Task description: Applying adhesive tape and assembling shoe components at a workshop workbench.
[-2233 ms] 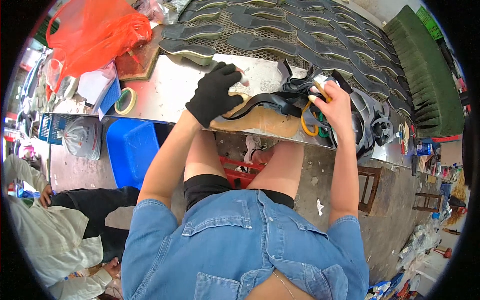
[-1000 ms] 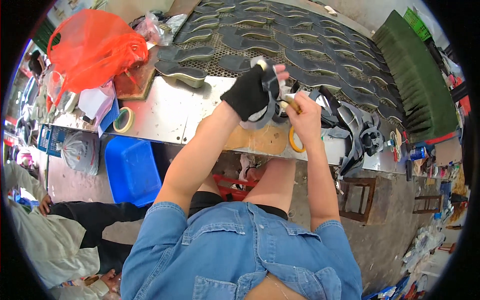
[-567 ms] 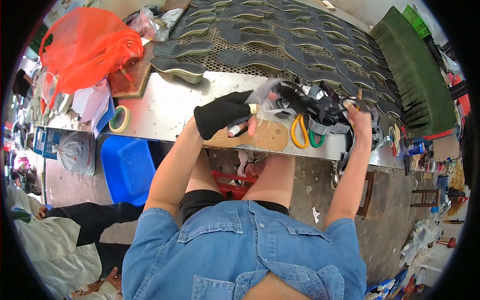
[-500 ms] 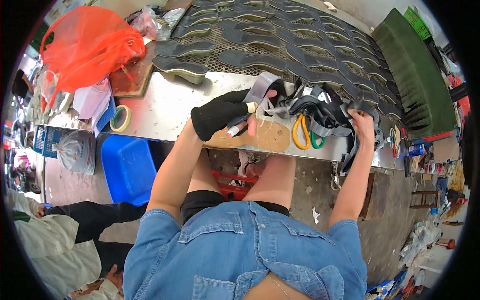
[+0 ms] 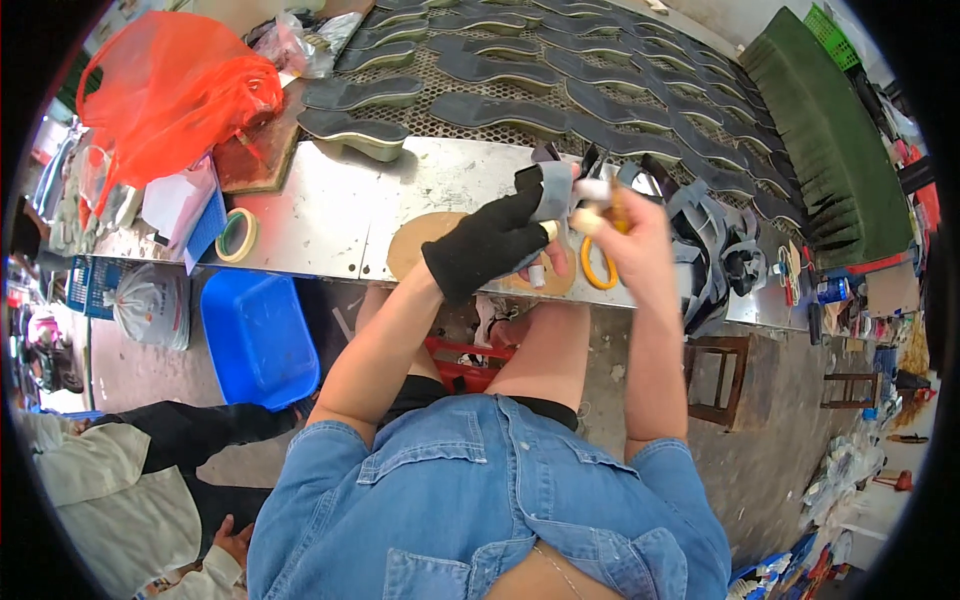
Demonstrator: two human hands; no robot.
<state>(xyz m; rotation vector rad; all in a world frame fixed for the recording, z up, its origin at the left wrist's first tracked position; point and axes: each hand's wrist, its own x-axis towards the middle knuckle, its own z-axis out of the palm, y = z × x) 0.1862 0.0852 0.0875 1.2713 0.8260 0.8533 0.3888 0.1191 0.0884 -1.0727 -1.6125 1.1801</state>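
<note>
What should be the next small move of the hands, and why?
Perhaps bring the right hand to the grey strap: the gloved left hand holds it, and the right, blurred, is close by, apparently gripping a slim brownish tool.

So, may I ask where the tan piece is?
In the head view, the tan piece lies front and centre on the bench, partly hidden by the left hand.

Matt knitted cloth on the black fingerless glove (image 5: 485,248); smooth, dull finish on the curved grey strip (image 5: 553,192). Shiny, marked metal across the long silver bench top (image 5: 335,205); matt face on the rounded tan board (image 5: 408,242). Smooth, plastic-looking finish on the yellow-orange looped handle (image 5: 603,285); thin, crinkled, sheer skin on the puffed red plastic bag (image 5: 175,95).
</note>
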